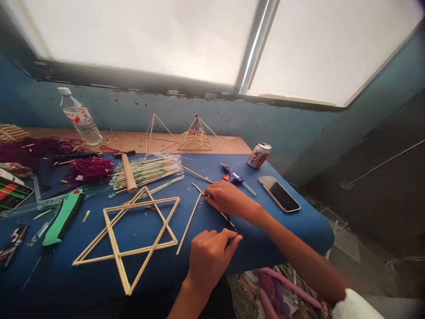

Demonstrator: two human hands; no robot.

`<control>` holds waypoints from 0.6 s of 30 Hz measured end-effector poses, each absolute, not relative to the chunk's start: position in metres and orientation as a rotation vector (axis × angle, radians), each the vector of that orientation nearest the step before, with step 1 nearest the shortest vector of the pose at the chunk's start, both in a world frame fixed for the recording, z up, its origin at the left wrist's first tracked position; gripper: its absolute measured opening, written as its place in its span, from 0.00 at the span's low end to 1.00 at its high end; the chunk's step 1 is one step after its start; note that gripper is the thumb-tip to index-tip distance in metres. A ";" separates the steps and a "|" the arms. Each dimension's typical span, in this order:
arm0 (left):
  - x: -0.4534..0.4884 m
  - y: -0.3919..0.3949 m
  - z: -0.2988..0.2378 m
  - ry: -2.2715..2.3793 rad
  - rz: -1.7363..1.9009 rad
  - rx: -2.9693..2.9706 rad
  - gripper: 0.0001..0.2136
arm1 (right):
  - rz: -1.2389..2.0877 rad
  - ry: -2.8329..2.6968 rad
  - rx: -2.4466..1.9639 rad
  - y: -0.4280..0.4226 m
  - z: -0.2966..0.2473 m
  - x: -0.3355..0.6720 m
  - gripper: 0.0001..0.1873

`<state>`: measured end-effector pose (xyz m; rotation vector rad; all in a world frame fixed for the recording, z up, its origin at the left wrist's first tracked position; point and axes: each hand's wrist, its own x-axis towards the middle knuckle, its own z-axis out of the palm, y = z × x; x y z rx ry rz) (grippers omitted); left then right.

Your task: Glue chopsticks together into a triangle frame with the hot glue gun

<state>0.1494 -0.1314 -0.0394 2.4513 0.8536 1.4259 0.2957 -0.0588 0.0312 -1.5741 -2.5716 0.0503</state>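
Note:
My right hand (229,200) reaches in from the right with its fingers closed on a thin wooden stick (198,189) lying at a slant on the blue table. My left hand (212,252) is at the table's front edge, thumb and forefinger pinched near the stick's lower end; what they hold is too small to make out. A short dark strip shows between the hands. Another loose stick (189,223) lies to the left of them, and one more (195,173) lies beyond the right hand. Left of my hands is a six-pointed star (117,254) made of paired sticks.
Beyond my right hand are a blue glue gun (232,175), a phone (279,193) and a drink can (259,156). Bagged sticks (156,170), a wooden mallet (129,173), purple yarn (89,170), a green-handled saw (63,217) and a water bottle (81,117) occupy the left. Stick pyramids (195,146) stand behind.

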 end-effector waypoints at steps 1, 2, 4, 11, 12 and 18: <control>0.150 -0.132 -0.039 0.856 1.409 2.452 0.06 | 0.078 -2.622 -1.579 -0.053 0.033 0.297 0.08; 0.150 -0.133 -0.038 0.854 1.388 2.451 0.07 | 0.102 -2.667 -1.588 -0.048 0.036 0.299 0.09; 0.150 -0.134 -0.036 0.857 1.349 2.446 0.07 | 0.160 -2.747 -1.601 -0.035 0.045 0.302 0.10; 0.155 -0.138 -0.038 0.947 1.374 2.462 0.08 | 0.147 -2.792 -1.535 0.006 0.120 0.292 0.15; 0.156 -0.138 -0.039 0.966 1.374 2.473 0.08 | 0.134 -2.757 -1.466 0.008 0.129 0.288 0.15; 0.160 -0.142 -0.037 1.070 1.363 2.470 0.07 | 0.166 -2.755 -1.291 0.018 0.121 0.277 0.11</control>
